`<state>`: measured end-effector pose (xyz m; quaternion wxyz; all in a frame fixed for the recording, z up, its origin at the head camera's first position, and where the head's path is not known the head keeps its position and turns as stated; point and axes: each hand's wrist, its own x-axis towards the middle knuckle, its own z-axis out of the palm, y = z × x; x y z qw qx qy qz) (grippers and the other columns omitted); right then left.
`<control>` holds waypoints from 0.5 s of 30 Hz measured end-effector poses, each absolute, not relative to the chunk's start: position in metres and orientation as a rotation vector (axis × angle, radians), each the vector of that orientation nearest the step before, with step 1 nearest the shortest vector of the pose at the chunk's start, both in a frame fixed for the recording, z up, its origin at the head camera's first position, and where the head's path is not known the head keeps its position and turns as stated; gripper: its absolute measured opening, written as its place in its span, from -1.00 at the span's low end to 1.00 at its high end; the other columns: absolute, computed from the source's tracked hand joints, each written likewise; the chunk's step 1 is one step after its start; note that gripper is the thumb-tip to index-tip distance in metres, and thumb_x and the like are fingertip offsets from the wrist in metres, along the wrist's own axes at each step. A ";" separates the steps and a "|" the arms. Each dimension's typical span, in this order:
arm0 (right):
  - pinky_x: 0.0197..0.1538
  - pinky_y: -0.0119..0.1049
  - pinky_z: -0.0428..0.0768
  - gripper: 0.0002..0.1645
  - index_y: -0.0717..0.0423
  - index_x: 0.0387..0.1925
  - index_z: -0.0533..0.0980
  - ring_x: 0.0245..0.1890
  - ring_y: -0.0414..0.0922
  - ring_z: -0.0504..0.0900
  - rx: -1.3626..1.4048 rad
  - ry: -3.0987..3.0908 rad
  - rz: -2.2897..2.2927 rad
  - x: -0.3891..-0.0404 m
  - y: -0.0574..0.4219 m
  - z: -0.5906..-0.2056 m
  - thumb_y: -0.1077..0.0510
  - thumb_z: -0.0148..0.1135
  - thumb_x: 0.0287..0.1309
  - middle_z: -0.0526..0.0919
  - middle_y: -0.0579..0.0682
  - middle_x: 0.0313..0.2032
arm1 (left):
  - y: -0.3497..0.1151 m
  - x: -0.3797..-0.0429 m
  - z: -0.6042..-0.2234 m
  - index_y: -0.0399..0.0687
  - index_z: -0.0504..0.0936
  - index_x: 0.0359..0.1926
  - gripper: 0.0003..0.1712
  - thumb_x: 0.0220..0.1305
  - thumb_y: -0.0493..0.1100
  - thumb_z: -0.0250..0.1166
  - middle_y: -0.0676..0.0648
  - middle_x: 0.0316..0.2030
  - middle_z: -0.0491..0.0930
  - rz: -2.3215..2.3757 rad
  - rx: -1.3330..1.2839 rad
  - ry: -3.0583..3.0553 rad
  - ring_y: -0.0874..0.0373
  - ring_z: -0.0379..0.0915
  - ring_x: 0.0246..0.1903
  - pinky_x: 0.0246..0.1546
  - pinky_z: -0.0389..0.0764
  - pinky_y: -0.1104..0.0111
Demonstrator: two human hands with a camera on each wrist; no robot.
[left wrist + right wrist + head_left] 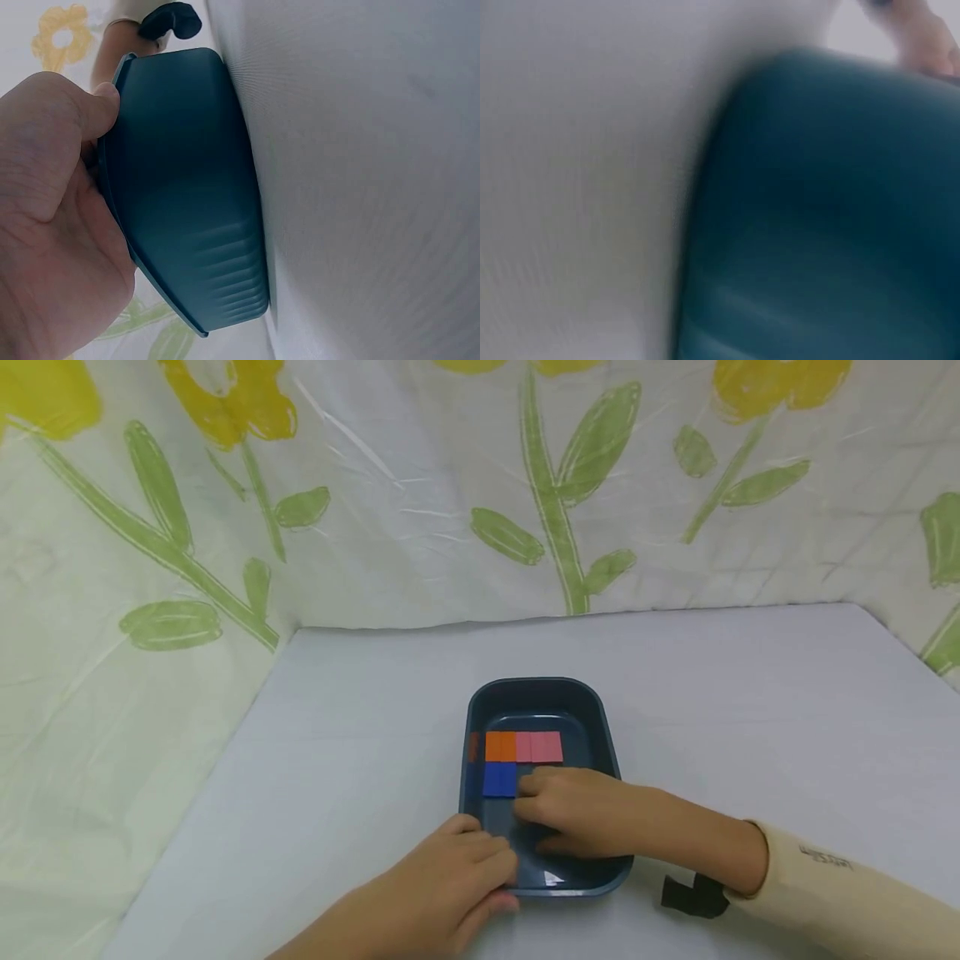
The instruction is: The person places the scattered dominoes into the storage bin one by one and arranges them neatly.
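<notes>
A dark teal plastic tub stands on the white table. My left hand grips its near left rim, thumb outside against the wall in the left wrist view. Inside, flat on the tub's floor, orange blocks and pink blocks form one row side by side. Blue blocks lie directly in front of the orange ones. My right hand reaches in over the right rim, fingers bent down just right of the blue blocks. I cannot tell whether its hidden fingertips hold a block.
The white tabletop spreads around the tub. Behind it and at the sides hangs a white curtain with yellow flowers and green leaves. A black strap piece hangs under the right forearm, by the cream sleeve.
</notes>
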<state>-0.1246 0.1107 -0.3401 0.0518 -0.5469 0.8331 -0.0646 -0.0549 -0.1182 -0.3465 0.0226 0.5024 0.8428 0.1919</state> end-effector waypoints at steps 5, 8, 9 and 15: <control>-0.09 -0.46 0.53 -0.69 0.00 -0.15 0.62 -0.21 -0.26 0.49 -1.718 2.517 -0.283 -0.122 0.119 -0.339 -0.02 0.49 0.13 0.59 -0.13 -0.17 | -0.118 -0.055 -0.346 0.11 0.42 -0.23 -0.85 0.53 0.00 0.11 0.24 -0.41 0.27 0.576 1.551 2.606 0.39 0.31 -0.33 0.02 0.35 0.34; -0.07 -0.50 0.51 -0.79 -0.04 -0.17 0.60 -0.18 -0.29 0.49 -1.759 2.434 -0.398 -0.117 0.128 -0.336 -0.01 0.41 0.23 0.59 -0.17 -0.14 | -0.118 -0.055 -0.346 0.12 0.41 -0.24 -0.84 0.54 0.01 0.09 0.24 -0.42 0.25 0.565 1.550 2.601 0.41 0.30 -0.33 0.02 0.34 0.34; -0.08 -0.52 0.50 -0.82 -0.05 -0.18 0.60 -0.18 -0.31 0.49 -1.777 2.401 -0.434 -0.115 0.130 -0.335 0.00 0.37 0.27 0.60 -0.19 -0.14 | -0.118 -0.055 -0.346 0.12 0.41 -0.24 -0.83 0.54 0.01 0.09 0.24 -0.42 0.25 0.564 1.553 2.603 0.41 0.30 -0.34 0.02 0.34 0.34; -0.09 -0.62 0.44 -0.87 -0.04 -0.24 0.59 -0.21 -0.38 0.51 -1.855 2.268 -0.557 -0.107 0.134 -0.332 0.06 0.18 0.43 0.63 -0.26 -0.20 | -0.118 -0.055 -0.347 0.10 0.40 -0.27 -0.83 0.52 -0.03 0.12 0.24 -0.44 0.23 0.577 1.594 2.623 0.41 0.28 -0.37 0.00 0.34 0.35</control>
